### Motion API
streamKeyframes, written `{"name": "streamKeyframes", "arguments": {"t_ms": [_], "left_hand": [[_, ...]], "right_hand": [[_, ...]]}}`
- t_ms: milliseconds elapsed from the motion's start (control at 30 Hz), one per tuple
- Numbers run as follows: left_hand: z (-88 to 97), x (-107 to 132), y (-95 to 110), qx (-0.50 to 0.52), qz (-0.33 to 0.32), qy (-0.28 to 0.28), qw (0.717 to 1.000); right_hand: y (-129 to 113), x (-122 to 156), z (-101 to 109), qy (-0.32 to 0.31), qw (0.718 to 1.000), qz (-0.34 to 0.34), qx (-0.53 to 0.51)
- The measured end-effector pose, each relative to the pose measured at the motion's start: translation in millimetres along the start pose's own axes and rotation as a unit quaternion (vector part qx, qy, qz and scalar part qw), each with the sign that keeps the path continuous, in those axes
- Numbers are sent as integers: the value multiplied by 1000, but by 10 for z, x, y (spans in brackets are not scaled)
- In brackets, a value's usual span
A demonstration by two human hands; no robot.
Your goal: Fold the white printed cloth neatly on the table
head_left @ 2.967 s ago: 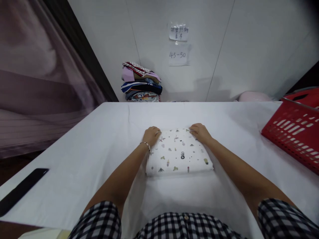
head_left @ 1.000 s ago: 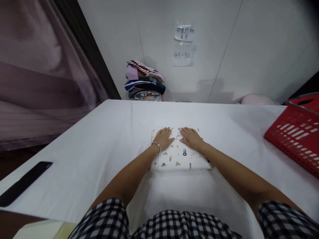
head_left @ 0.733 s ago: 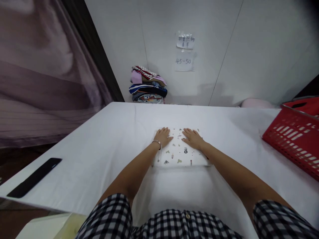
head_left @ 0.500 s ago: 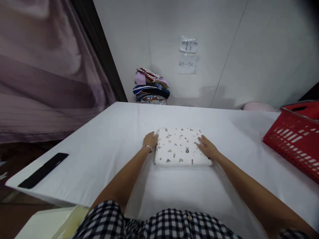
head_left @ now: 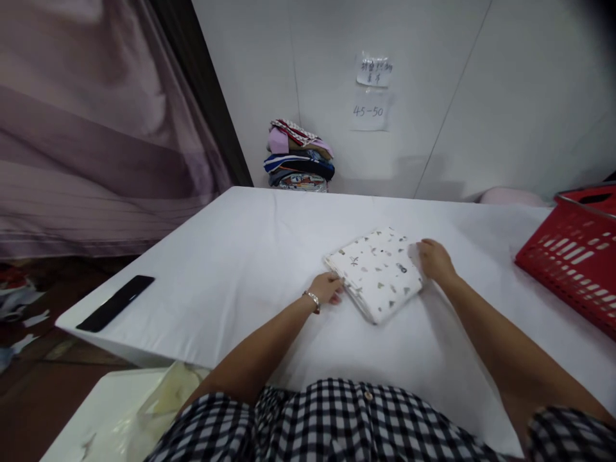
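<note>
A folded white cloth [head_left: 378,273] printed with small leaf and plant figures lies turned cornerwise on the white-covered table. At its left edge is my left hand [head_left: 328,289], wearing a bracelet, with the fingers closed on the layered side. My right hand [head_left: 436,262] has its fingers curled at the right corner of the cloth. The tips of the right fingers are partly hidden.
A red plastic basket [head_left: 572,250] stands at the table's right. A black flat object [head_left: 115,303] lies near the left edge. Behind the table is a stack of folded fabrics [head_left: 301,157] against the wall. A pale container [head_left: 120,410] stands at lower left.
The folded cloth has turned from square-on to cornerwise and shifted right. Both hands have moved right with it; the right hand has gone from lying on top to the corner.
</note>
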State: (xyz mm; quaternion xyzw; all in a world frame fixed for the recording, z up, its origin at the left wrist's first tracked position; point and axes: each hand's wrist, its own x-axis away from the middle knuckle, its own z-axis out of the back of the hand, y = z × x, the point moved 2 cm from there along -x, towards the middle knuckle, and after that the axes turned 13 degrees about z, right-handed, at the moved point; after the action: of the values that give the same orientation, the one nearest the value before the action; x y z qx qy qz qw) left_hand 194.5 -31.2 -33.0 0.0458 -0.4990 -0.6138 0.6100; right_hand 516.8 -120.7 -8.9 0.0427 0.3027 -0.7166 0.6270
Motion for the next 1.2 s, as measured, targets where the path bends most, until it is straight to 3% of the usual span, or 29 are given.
{"name": "streamKeyframes", "arguments": {"t_ms": [67,133,233,300,367,467,567,700,1000,1200], "left_hand": [[-32,62,-57,37,-7,-42,998],[78,56,-86,45,-35,27,998],[318,-15,-54,-2,-131,162,978],[413,-68,20,-56,-220,201,953],[438,-119,115,-121,-295,204,925],[413,-198,244,-243,-349,176,888],[415,-257,315,-358,-359,146,849],[470,-275,343,-428,-366,118,818],[483,-298,469,-433,-376,99,813],[512,-321,333,-420,-385,157,807]], "right_hand": [[-155,-34,71,24,999,8,21],[-489,52,43,-12,998,37,-43],[-1110,333,-73,-120,980,86,-134],[-1434,514,-126,-162,974,112,-111],[-1619,632,-161,-187,973,121,-54],[-1698,705,-212,-213,968,127,36],[-1696,732,-263,-213,962,143,95],[-1721,768,-295,-208,958,156,121],[-1699,724,-297,-232,958,140,98],[-1751,724,-306,-227,955,163,102]]}}
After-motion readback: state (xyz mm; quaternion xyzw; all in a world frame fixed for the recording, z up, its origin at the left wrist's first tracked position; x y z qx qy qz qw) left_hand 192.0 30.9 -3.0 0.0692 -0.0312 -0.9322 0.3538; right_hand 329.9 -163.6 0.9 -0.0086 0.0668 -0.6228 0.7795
